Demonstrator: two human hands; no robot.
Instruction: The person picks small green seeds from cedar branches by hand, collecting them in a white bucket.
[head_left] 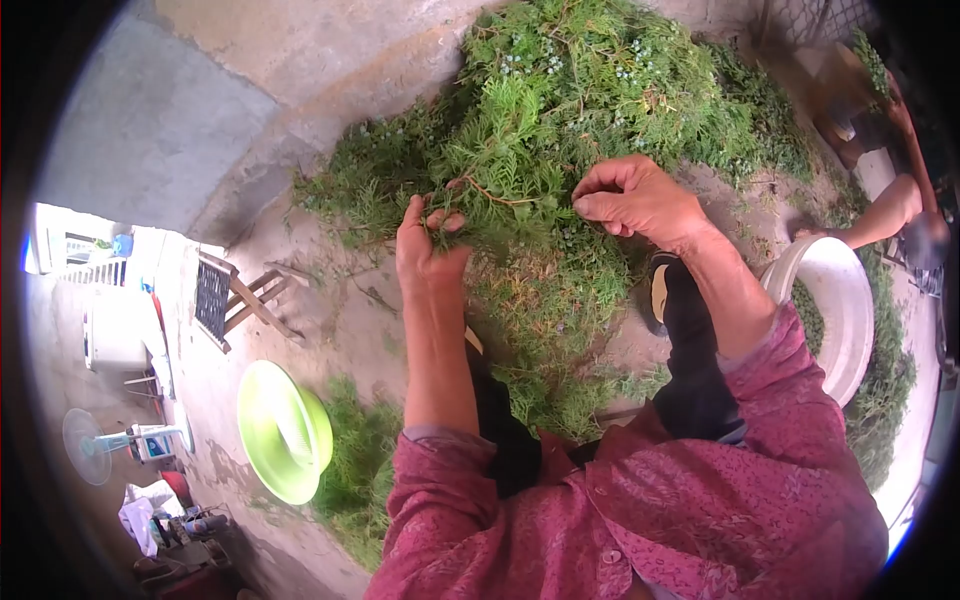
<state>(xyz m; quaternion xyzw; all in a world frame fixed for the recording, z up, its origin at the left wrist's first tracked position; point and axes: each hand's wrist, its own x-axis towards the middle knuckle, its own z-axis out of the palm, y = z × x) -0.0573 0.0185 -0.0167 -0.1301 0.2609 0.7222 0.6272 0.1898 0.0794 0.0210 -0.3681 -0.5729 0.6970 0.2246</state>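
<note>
My left hand (pixel 432 240) has its fingers wrapped round a leafy green branch (pixel 510 140), whose brown stem shows just above the fingers. The branch lies against a large pile of green sprigs (pixel 640 70) dotted with small pale bluish berries. To the right of the branch, my right hand (pixel 635 200) is closed in a pinch, thumb against fingertips. Whatever lies between those fingertips is too small to make out. Loose sprigs and bits (pixel 550 300) cover the ground below both hands, between my feet.
A white bucket (pixel 850 310) holding small green pieces stands at the right, near another person's arm (pixel 885 215). On the left are a light-green basin (pixel 270 430), a folding stool (pixel 215 300) and a fan (pixel 90 445). More greenery (pixel 355 470) lies beside the basin.
</note>
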